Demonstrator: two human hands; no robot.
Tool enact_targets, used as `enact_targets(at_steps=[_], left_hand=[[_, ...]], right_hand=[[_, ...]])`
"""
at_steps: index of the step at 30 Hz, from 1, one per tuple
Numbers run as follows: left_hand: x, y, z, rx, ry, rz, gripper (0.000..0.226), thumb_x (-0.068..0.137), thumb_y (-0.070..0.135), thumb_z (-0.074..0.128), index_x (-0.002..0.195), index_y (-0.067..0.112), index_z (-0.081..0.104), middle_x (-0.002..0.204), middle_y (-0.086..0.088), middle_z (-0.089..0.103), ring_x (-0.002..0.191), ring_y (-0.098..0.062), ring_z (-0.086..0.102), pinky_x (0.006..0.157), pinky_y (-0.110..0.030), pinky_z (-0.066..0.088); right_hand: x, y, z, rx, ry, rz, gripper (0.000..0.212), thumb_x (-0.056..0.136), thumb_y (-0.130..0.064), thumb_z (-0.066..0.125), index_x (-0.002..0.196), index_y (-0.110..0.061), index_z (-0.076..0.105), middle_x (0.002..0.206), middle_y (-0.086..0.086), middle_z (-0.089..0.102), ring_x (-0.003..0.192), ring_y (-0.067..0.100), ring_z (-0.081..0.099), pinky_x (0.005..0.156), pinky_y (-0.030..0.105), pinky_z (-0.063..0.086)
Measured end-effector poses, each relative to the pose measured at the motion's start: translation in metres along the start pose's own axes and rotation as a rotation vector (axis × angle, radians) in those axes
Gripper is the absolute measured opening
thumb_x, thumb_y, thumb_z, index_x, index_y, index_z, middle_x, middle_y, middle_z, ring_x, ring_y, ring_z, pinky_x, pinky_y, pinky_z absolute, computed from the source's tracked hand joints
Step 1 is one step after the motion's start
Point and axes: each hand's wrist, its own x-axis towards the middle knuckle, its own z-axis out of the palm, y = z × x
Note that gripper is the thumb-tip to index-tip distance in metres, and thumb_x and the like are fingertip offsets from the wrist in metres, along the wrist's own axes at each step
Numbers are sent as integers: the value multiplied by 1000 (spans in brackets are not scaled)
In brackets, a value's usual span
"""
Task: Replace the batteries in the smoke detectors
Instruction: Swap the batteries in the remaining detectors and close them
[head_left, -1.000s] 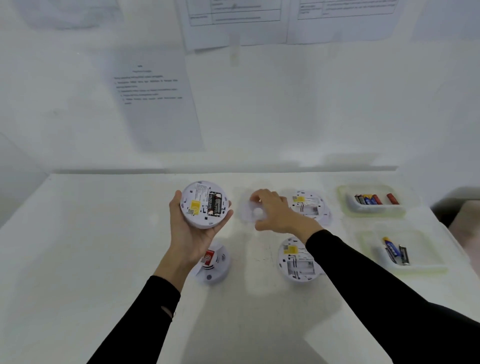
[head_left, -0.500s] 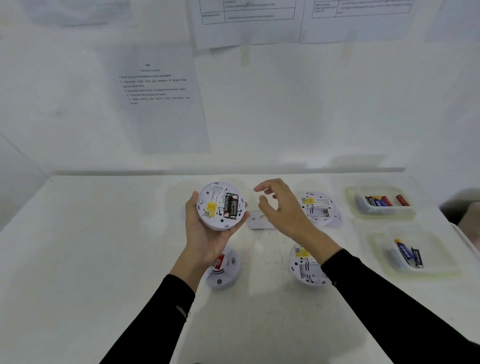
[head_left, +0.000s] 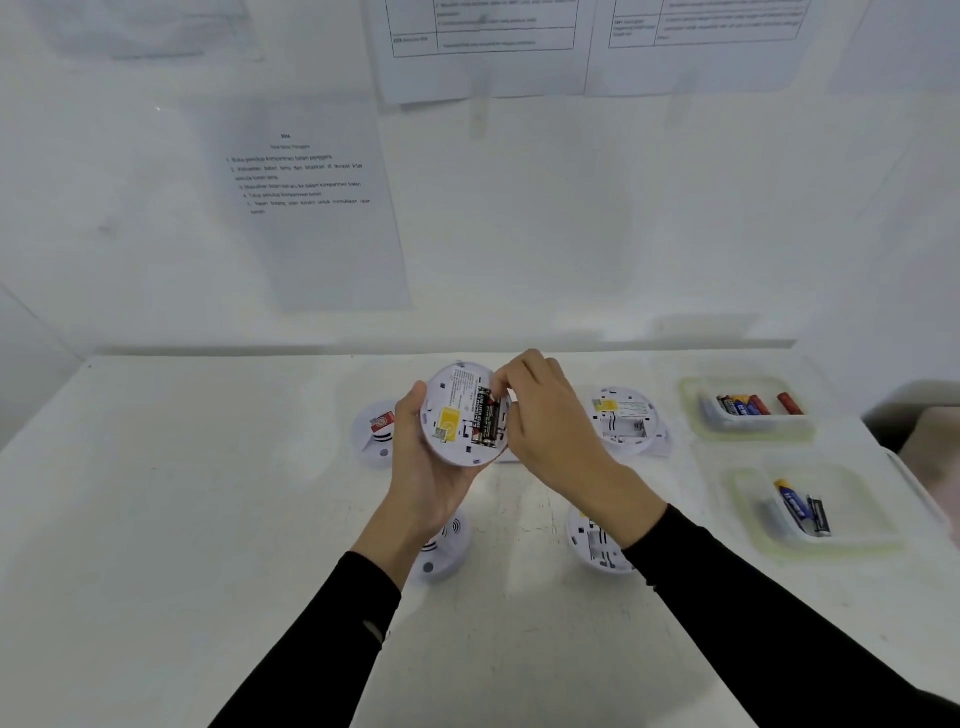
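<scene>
My left hand (head_left: 423, 467) holds a round white smoke detector (head_left: 460, 415) back side up above the table. Its battery bay lies uncovered, with black batteries (head_left: 485, 422) inside and a yellow sticker beside them. My right hand (head_left: 545, 415) reaches in from the right, its fingertips pinching at the top end of the batteries. Other detectors lie on the table: one (head_left: 626, 418) at the far right with an empty bay, one (head_left: 597, 545) under my right wrist, one (head_left: 447, 545) face up below my left hand, one (head_left: 374, 431) at the left.
A clear tray (head_left: 748, 415) at the far right holds several coloured batteries. A nearer tray (head_left: 810, 512) holds a blue battery and a black one. Printed sheets hang on the white wall behind the white table (head_left: 182, 519).
My left hand lifted the detector slightly and turned it toward me. My right hand let go of the white cover on the table and came over to the battery bay.
</scene>
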Motion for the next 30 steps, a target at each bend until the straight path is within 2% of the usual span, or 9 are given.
enact_targets(at_steps=[5,8,11,14,17,21,24,27,30], left_hand=[[-2,-8,9,70,40,6,56,89,55,40,117,13,63,105,-13,68,94,-22,65,81,-37,55],[1,-13,16,47,32,5,55,92,56,37,109,13,66,100,-12,69,88,-21,65,73,-33,54],[9,-16,36,26,-13,-2,53,90,56,40,107,15,69,104,-13,67,93,-22,63,80,-36,52],[12,-25,57,-9,-44,-30,55,86,56,45,113,14,66,110,-14,68,100,-25,64,87,-41,52],[13,-38,77,-39,-76,-63,58,85,57,44,117,12,64,109,-15,68,98,-26,65,79,-38,57],[13,-54,104,-55,-123,-95,59,93,56,33,109,12,70,105,-15,69,94,-26,67,79,-37,57],[14,-68,120,-55,-163,-96,61,94,55,30,105,14,73,102,-14,70,91,-25,68,74,-36,58],[16,-80,133,-57,-181,-85,58,92,55,33,116,14,65,104,-13,69,94,-25,67,76,-36,57],[18,-90,145,-55,-195,-80,60,82,56,44,121,14,61,109,-13,66,99,-26,64,79,-37,56]], right_hand=[[-5,0,1,65,-13,93,13,87,3,45,90,-3,56,101,8,48,93,23,45,82,33,43],[-17,0,-2,109,-30,97,14,89,0,44,87,-4,57,100,5,46,91,20,47,80,26,43],[-17,9,-21,222,94,149,18,87,3,41,89,-6,56,94,-1,47,81,9,49,73,13,40],[-17,21,-47,249,195,188,20,86,7,43,96,-5,56,89,-2,51,75,1,48,68,8,37],[-22,34,-71,203,228,182,23,80,9,46,94,-6,57,92,2,52,76,5,48,68,14,41],[-31,51,-101,145,256,140,23,80,10,45,90,-6,59,91,-1,51,76,-3,48,69,10,39],[-41,59,-117,122,286,132,23,81,9,43,91,-4,59,93,3,54,77,6,50,69,21,44],[-48,66,-129,122,307,124,24,80,6,40,92,-3,58,94,6,55,80,9,51,70,26,46],[-54,76,-138,119,307,134,25,80,3,38,93,-3,57,95,6,53,82,13,53,71,28,46]])
